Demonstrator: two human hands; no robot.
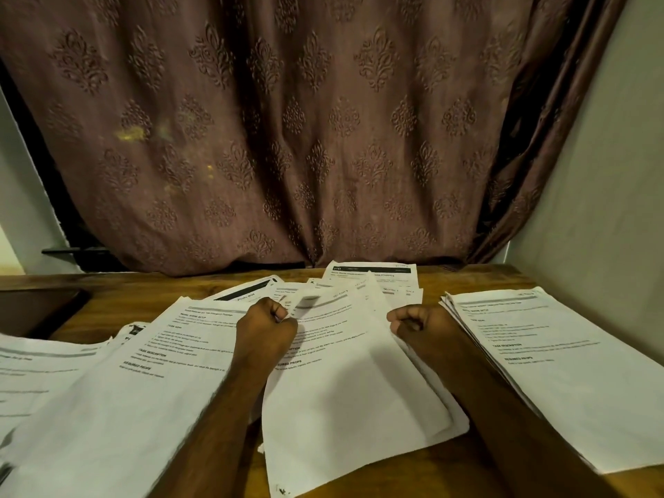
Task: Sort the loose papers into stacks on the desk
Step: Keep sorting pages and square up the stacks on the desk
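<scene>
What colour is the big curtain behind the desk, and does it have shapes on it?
The curtain is dusky brown-mauve with raised leafy diamond motifs, seen in the head view.

Bare desk [478, 278] lay open beyond the right hand [416, 323], between the far sheets [373, 276] and the right stack [546, 357]. Left of the left hand [267, 327], overlapping loose papers [118, 382] covered the wood, with a dark tray [34, 310] past them. Between the hands a lifted sheet [345, 372] rose and blocked a straight crossing. The curtain [305, 138] closed the far side, and a wall [603, 210] stood close beside the right stack.
</scene>
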